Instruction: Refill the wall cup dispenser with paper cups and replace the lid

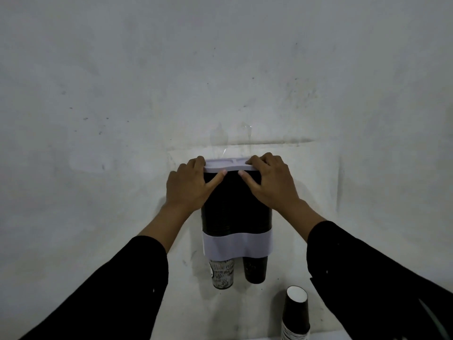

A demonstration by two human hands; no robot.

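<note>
A dark two-tube cup dispenser (236, 217) hangs on the wall, with a white band (237, 245) across its lower part. Its white lid (230, 166) lies on top. My left hand (190, 185) grips the lid's left end, thumb under the front edge. My right hand (269, 182) holds the right end the same way. Below the band a printed paper cup (222, 273) sticks out of the left tube and a black cup (255, 269) out of the right one.
A stack of black paper cups (295, 315) stands mouth-up at the lower right, on a pale surface near the wall. The grey, marked wall (220, 69) fills the view behind the dispenser. Black sleeves cover both forearms.
</note>
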